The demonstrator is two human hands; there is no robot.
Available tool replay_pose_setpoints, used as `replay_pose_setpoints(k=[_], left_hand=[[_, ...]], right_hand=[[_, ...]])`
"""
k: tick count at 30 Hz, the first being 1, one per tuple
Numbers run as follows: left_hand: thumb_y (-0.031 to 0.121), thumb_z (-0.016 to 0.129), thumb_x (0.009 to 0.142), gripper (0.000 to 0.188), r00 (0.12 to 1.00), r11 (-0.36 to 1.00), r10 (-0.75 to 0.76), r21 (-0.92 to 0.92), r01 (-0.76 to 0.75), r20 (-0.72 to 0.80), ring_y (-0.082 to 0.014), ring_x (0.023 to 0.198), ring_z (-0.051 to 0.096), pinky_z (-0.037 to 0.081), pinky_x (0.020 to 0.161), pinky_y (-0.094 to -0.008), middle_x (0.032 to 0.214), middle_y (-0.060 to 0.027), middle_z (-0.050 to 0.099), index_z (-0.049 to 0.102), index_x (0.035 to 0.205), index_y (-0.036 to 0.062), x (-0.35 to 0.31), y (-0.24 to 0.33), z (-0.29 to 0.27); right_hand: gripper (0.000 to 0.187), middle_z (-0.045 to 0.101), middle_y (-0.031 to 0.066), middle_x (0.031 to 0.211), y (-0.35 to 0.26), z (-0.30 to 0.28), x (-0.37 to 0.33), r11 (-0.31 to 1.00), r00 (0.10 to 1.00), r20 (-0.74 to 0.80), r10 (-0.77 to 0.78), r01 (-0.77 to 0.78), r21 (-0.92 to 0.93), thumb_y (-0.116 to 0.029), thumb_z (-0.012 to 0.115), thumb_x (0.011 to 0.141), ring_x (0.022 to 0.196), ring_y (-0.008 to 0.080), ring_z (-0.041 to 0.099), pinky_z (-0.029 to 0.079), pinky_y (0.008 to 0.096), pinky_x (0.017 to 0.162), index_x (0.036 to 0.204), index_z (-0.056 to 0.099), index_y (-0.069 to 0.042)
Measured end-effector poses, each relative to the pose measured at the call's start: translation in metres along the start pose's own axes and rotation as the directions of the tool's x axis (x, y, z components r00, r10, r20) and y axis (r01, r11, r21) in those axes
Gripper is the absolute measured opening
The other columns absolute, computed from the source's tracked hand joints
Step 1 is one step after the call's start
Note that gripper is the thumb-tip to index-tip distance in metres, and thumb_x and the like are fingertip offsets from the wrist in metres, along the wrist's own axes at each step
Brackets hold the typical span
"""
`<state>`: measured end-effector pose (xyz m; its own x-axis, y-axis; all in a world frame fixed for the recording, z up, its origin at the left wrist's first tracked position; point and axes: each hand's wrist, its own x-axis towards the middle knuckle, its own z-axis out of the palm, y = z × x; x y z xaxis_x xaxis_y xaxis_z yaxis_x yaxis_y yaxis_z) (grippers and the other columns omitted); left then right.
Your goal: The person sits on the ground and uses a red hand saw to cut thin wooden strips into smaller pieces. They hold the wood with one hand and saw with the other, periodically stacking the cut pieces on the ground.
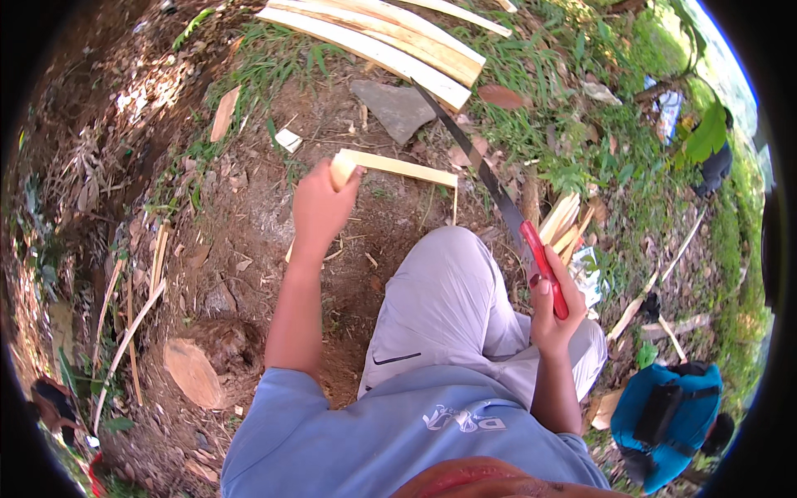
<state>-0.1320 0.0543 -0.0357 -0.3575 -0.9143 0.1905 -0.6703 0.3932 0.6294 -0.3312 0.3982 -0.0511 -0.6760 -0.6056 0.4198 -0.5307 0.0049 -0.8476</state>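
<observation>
My left hand (322, 207) is closed round one end of a pale wooden strip (398, 166), held above the bare soil. The strip reaches to the right from my fist, and a thin sliver hangs down at its far end. In my right hand (553, 311) is the red handle of a machete (498, 195), the fingers wrapped round it. Its long dark blade slants up and to the left, past the right end of the strip and apart from it. My bent knee in light trousers lies between the two hands.
Split wooden planks (390, 41) lie at the top, by a flat grey stone (394, 108). A bundle of split sticks (564, 222) rests right of the blade. A cut stump (193, 373) stands lower left, and a teal backpack (672, 423) sits lower right.
</observation>
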Motion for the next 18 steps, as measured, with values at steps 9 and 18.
replay_pose_setpoints(k=[9,18], left_hand=[[0.035,0.09,0.081,0.05,0.639,0.564,0.679,0.3,-0.769,0.361,-0.0269,0.115,0.064,0.061,0.088,-0.0414,0.116,-0.0079,0.063,0.068,0.116,0.0072,0.018,0.05,0.089],[0.04,0.088,0.083,0.049,0.573,0.498,0.711,0.282,-0.82,0.408,-0.031,0.112,0.064,0.054,0.095,-0.0475,0.117,-0.0076,0.065,0.069,0.114,0.0073,0.028,0.026,0.144]], right_hand=[[0.046,0.08,0.0155,0.101,-0.018,-0.079,-0.029,0.981,0.974,-0.224,0.026,-0.068,-0.182,-0.02,0.066,0.103,0.083,0.0156,0.073,0.056,0.0287,0.08,0.142,0.069,0.006],[0.042,0.078,0.0076,0.108,-0.024,-0.183,-0.073,0.879,0.813,-0.566,0.137,-0.363,-0.309,-0.021,0.066,0.109,0.086,0.0075,0.062,0.051,0.0229,0.078,0.142,0.07,0.003]])
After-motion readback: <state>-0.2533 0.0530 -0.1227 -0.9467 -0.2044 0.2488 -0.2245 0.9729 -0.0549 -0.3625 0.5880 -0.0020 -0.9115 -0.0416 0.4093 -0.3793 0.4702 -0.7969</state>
